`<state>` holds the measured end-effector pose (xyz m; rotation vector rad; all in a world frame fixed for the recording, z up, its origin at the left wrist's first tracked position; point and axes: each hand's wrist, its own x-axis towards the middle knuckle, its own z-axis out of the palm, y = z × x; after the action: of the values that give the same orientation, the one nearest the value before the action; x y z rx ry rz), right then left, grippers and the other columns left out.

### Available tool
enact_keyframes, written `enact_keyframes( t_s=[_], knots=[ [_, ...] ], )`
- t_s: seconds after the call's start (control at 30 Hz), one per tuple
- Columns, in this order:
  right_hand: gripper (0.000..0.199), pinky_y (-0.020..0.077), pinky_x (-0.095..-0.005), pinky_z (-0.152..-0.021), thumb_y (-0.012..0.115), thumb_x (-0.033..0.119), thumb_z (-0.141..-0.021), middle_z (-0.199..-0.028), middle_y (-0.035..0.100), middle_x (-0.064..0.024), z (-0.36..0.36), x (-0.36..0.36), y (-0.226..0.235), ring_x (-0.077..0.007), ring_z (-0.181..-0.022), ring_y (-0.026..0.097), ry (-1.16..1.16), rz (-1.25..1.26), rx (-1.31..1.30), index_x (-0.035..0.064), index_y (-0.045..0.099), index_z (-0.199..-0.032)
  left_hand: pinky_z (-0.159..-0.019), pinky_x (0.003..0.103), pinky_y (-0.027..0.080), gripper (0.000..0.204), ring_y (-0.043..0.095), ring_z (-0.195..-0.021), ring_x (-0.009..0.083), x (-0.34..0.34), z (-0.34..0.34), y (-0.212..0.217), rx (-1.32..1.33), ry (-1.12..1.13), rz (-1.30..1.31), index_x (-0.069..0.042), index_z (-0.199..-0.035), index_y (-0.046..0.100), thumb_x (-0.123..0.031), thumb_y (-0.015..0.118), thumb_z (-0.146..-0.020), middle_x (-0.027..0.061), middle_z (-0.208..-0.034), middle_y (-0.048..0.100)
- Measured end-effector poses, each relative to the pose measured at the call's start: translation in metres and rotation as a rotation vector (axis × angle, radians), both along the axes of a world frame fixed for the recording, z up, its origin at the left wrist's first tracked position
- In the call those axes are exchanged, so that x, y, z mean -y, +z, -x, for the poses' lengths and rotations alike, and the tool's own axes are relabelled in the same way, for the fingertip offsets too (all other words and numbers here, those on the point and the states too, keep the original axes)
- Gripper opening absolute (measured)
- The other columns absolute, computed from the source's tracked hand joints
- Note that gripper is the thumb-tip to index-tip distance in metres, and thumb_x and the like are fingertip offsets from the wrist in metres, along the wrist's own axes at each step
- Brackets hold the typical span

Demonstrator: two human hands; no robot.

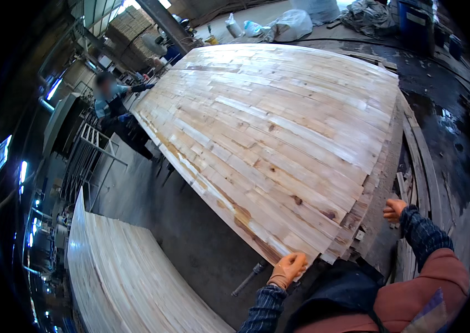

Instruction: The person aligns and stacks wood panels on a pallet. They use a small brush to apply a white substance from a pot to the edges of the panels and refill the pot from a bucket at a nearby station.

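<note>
A large panel of pale, knotty wood strips [268,139] stretches away in front of me, on top of what look like further layers with uneven ends. My left hand [289,270], in an orange glove, is closed on the panel's near corner. Off the panel's right end, my right hand [394,211], gloved the same way, is curled into a fist apart from the wood, and nothing shows in it. At the far left side a co-worker [114,108] in dark gloves and an apron has one hand at the panel's edge.
Another stack of wood panels [135,266] stands at the lower left. A metal frame rack [99,141] is behind it. Long wood offcuts [421,155] lie along the right side. Plastic bags [293,25] and a blue barrel [414,28] stand at the back.
</note>
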<state>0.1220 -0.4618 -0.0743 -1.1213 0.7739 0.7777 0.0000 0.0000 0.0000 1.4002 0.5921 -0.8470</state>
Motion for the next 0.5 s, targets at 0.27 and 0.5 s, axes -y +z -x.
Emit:
enact_keyframes(
  t_s=[0.27, 0.5],
  knots=[
    [0.023, 0.0199, -0.0326, -0.046, 0.038, 0.024, -0.1, -0.058, 0.024, -0.0006, 0.177, 0.025, -0.043, -0.0127, -0.049, 0.02, -0.236, 0.184, -0.242, 0.0126, 0.038, -0.08, -0.081, 0.026, 0.05, 0.039, 0.064, -0.104, 0.0181, -0.013, 0.081, -0.02, 0.328, 0.153, -0.066, -0.002, -0.128, 0.055, -0.024, 0.058, -0.096, 0.0112, -0.117, 0.065],
    [0.022, 0.0242, -0.0338, -0.045, 0.045, 0.018, -0.095, -0.06, 0.028, 0.0006, 0.285, -0.012, -0.019, -0.0132, -0.048, 0.025, -0.1, 0.404, -0.311, 0.0127, 0.039, -0.074, -0.083, 0.026, 0.05, 0.037, 0.063, -0.105, 0.0183, -0.016, 0.212, -0.057, 0.158, 0.185, -0.137, -0.004, -0.126, 0.057, -0.025, 0.059, -0.095, 0.0102, -0.118, 0.065]
  ],
)
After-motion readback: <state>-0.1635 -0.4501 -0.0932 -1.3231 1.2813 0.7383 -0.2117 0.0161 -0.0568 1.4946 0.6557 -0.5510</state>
